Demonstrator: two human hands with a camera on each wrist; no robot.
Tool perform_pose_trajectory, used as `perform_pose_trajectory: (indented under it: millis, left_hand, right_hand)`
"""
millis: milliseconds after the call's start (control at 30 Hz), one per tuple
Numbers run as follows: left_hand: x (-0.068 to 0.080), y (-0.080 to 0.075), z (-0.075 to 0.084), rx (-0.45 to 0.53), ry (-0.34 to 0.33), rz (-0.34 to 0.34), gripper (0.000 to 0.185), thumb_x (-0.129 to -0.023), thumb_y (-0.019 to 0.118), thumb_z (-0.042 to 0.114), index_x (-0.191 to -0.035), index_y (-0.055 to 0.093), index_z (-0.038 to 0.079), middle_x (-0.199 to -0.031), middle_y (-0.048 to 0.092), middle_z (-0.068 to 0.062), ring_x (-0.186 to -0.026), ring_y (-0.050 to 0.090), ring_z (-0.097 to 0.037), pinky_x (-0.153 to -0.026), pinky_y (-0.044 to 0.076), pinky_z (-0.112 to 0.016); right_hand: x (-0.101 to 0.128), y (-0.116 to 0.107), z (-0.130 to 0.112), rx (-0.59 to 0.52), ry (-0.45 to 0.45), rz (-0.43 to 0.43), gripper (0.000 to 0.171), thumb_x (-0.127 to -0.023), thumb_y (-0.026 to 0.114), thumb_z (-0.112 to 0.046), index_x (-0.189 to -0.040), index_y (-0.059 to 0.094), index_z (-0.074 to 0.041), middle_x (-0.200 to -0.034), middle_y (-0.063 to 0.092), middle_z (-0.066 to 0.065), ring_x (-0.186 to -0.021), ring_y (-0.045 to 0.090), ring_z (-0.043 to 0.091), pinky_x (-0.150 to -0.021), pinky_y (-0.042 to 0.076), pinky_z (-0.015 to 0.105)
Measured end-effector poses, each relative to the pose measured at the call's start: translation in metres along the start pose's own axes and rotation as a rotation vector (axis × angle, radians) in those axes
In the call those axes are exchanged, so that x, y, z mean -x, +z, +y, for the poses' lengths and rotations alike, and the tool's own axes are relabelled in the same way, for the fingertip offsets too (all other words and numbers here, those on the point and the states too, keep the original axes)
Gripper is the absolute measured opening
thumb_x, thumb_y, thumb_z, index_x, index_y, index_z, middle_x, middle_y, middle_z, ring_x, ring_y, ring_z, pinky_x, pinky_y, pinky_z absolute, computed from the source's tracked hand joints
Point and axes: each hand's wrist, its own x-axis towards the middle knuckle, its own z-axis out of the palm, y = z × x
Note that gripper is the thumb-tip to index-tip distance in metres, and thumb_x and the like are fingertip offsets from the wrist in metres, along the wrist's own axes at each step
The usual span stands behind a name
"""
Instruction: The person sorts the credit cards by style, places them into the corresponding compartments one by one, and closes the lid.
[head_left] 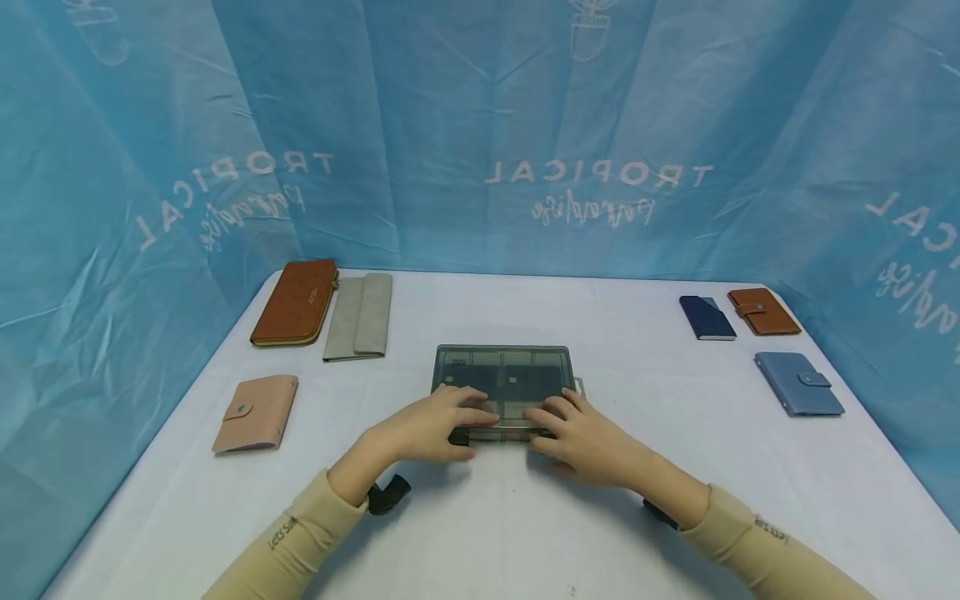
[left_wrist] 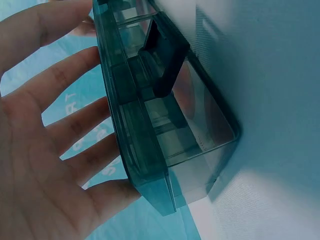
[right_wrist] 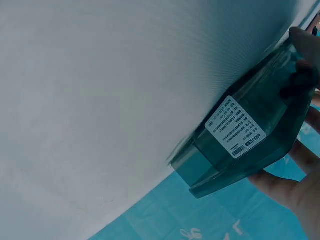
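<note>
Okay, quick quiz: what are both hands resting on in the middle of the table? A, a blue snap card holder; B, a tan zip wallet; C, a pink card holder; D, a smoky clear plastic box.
D: the left hand and right hand both lie on the lid of the smoky clear plastic box; the wallets sit apart at the table's sides.

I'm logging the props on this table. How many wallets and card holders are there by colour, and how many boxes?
Brown wallets or card holders: 2, the long brown zip wallet and the small brown snap card holder
Grey fabric wallet: 1
Pink snap card holder: 1
Dark navy card holder: 1
Light blue snap wallet: 1
Smoky transparent plastic box: 1
Total: 7
</note>
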Motion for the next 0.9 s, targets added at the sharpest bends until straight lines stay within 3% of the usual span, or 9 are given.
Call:
perform_pose_trajectory:
  millis: [133, 200, 400, 633, 800, 900]
  left_hand:
    - [0.000, -0.001, 0.000, 0.017, 0.005, -0.009, 0.049, -0.084, 0.069, 0.026, -0.130, 0.055, 0.017, -0.141, 0.038, -0.010, -0.130, 0.035, -0.032, -0.110, 0.017, -0.055]
    - [0.000, -0.002, 0.000, 0.020, 0.009, -0.011, 0.049, -0.084, 0.068, 0.026, -0.130, 0.055, 0.017, -0.141, 0.038, -0.010, -0.130, 0.034, -0.032, -0.110, 0.017, -0.056]
    - [0.002, -0.002, 0.000, 0.013, 0.022, -0.007, 0.049, -0.084, 0.068, 0.024, -0.130, 0.055, 0.016, -0.141, 0.038, -0.011, -0.130, 0.035, -0.033, -0.109, 0.019, -0.057]
    - [0.003, -0.004, 0.002, 0.017, 0.000, -0.004, 0.051, -0.082, 0.070, 0.024, -0.130, 0.055, 0.017, -0.141, 0.038, -0.011, -0.130, 0.035, -0.032, -0.108, 0.022, -0.056]
    - [0.000, 0.003, 0.007, -0.019, -0.092, 0.029, 0.066, -0.077, 0.074, 0.037, -0.134, 0.048, 0.017, -0.144, 0.031, -0.016, -0.132, 0.027, -0.038, -0.099, 0.038, -0.053]
    - [-0.004, 0.013, 0.012, -0.143, -0.164, 0.086, 0.073, -0.074, 0.074, 0.047, -0.134, 0.045, 0.016, -0.142, 0.030, -0.020, -0.130, 0.028, -0.042, -0.094, 0.043, -0.051]
  right_hand:
    - [-0.001, 0.000, 0.002, -0.037, 0.020, 0.046, 0.029, -0.079, 0.074, -0.025, -0.100, 0.056, -0.023, -0.123, 0.052, 0.005, -0.105, 0.050, 0.028, -0.091, 0.045, 0.051]
    - [-0.002, -0.001, 0.004, -0.072, 0.068, 0.052, 0.032, -0.080, 0.074, -0.021, -0.105, 0.055, -0.021, -0.122, 0.052, 0.006, -0.105, 0.052, 0.026, -0.090, 0.046, 0.046]
    - [-0.005, -0.009, 0.002, -0.168, 0.343, -0.004, 0.057, -0.078, 0.073, -0.036, -0.125, 0.056, -0.009, -0.125, 0.056, 0.012, -0.113, 0.054, 0.030, -0.094, 0.044, 0.048]
    - [-0.013, -0.018, -0.002, -0.227, 0.448, -0.083, 0.047, -0.081, 0.068, -0.034, -0.116, 0.064, -0.003, -0.113, 0.064, 0.017, -0.108, 0.059, 0.030, -0.093, 0.047, 0.043]
    - [-0.014, -0.022, -0.003, -0.249, 0.492, -0.140, 0.048, -0.080, 0.069, -0.035, -0.117, 0.064, -0.005, -0.116, 0.062, 0.016, -0.110, 0.058, 0.030, -0.094, 0.046, 0.042]
    - [-0.015, -0.023, -0.004, -0.236, 0.489, -0.148, 0.047, -0.080, 0.070, -0.034, -0.116, 0.064, -0.004, -0.115, 0.063, 0.017, -0.109, 0.058, 0.030, -0.093, 0.046, 0.042]
